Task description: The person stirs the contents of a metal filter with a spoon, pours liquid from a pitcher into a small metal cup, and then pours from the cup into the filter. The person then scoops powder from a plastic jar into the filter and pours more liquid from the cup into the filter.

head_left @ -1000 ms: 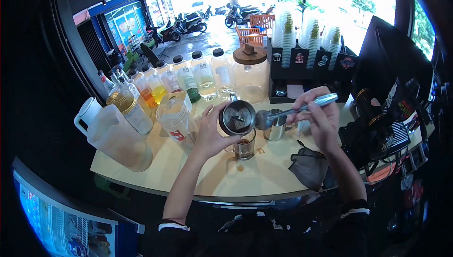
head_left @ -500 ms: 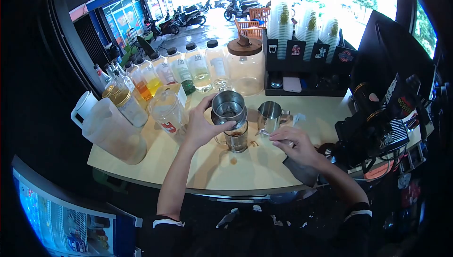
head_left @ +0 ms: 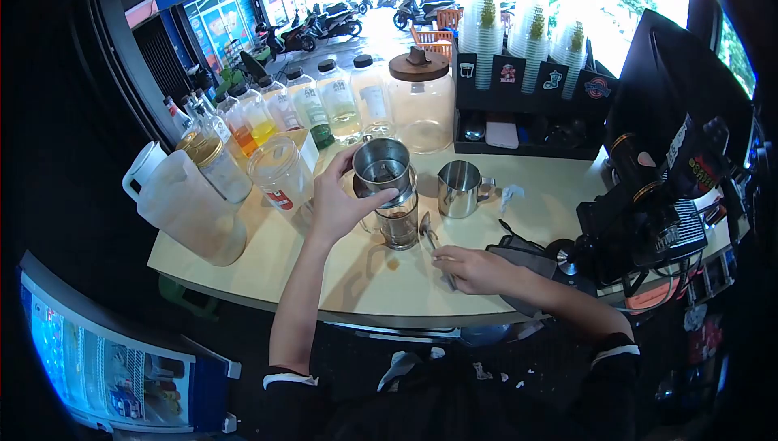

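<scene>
My left hand (head_left: 335, 204) is closed around a metal coffee drip filter (head_left: 382, 162), thumb across its near side. The filter is tilted toward me, with dark residue inside. Directly under it stands a glass mug (head_left: 400, 230) with brownish liquid in it. My right hand (head_left: 476, 270) grips a spoon (head_left: 430, 235) by its handle, bowl pointing away from me beside the mug. Behind that hand is a steel milk pitcher (head_left: 459, 191), upright on the counter. A small brown spill (head_left: 393, 264) marks the surface in front of the mug.
At left stand a large plastic jug (head_left: 190, 210) and a clear jar (head_left: 279, 167). Several bottles (head_left: 336, 105) and a wooden-lidded jar (head_left: 421, 113) line the back. To the right are a cup rack (head_left: 535, 129), a grey cloth (head_left: 519, 267) and a coffee machine (head_left: 632, 230).
My right hand has come down toward me, and the spoon now lies lower, beside the mug. My left hand stays on the filter, tilting it a little more. The whole view has shifted slightly.
</scene>
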Tool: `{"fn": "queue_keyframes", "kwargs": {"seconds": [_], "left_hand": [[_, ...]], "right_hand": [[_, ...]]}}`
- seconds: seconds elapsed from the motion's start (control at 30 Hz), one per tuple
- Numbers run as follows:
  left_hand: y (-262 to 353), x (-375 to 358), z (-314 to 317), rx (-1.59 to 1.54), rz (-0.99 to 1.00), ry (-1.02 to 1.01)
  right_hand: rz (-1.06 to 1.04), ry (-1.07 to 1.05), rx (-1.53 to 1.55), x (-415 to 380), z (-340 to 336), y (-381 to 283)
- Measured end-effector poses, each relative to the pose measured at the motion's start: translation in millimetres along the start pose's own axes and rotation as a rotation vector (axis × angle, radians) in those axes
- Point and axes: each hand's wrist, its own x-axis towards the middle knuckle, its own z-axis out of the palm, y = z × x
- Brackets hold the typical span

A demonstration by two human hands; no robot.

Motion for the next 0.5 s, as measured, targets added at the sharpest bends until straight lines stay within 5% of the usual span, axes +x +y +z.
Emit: {"fn": "queue_keyframes", "kwargs": {"seconds": [0.4, 0.5], "left_hand": [[1.8, -9.8, 2.5, 0.010, 0.024, 0.062], [2.9, -10.7, 3.0, 0.011, 0.029, 0.078]], "right_hand": [[0.069, -0.076, 0.028, 12.4, -21.5, -0.1], [0.209, 0.318, -0.037, 18.8, -56.9, 8.3]]}}
